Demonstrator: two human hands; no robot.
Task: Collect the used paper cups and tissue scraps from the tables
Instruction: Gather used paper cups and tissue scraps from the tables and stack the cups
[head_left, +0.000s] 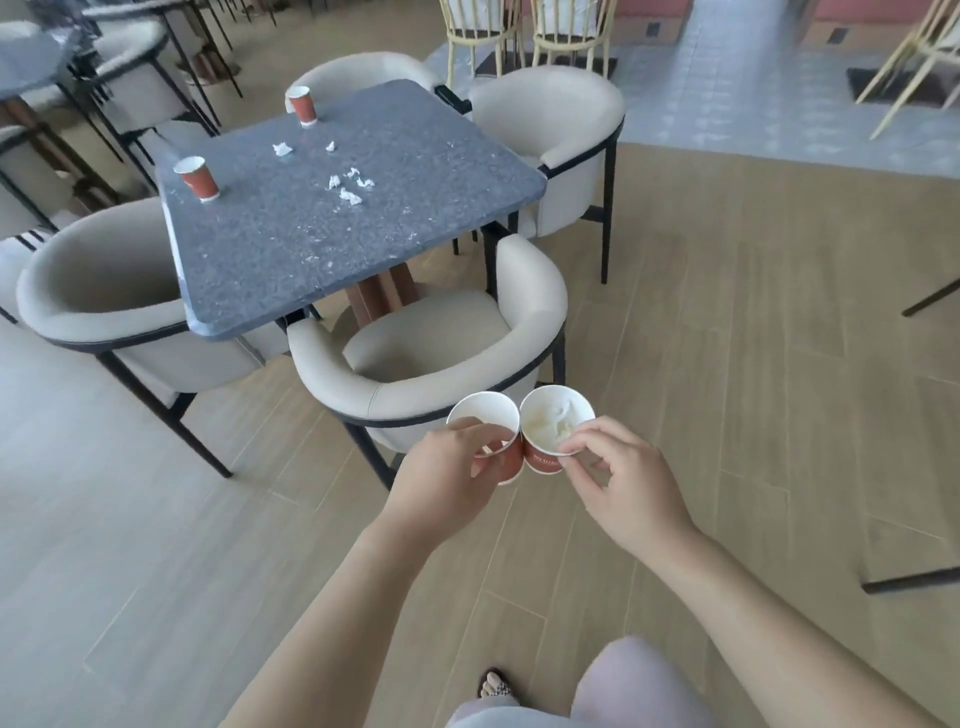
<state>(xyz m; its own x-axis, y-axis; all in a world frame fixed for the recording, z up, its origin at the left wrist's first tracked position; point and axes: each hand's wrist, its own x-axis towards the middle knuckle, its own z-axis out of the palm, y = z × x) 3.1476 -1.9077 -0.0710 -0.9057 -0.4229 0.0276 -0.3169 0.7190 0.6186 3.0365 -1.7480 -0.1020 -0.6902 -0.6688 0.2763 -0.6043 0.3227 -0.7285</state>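
Head view, left to right: two cups (197, 179) and tissue scraps (349, 184) wait on the surface (291, 260), my left hand (452, 467) grips an empty cup (485, 423), my right hand (618, 475) pinches a tissue-stuffed cup (553, 423); with both hands occupied, I judge grabbing more risks dropping one.

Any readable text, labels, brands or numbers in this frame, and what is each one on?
None can be read.
Cup in the right hand: a pale line of print on its red wall, too blurred to read.
Two cups on the table: no legible print.
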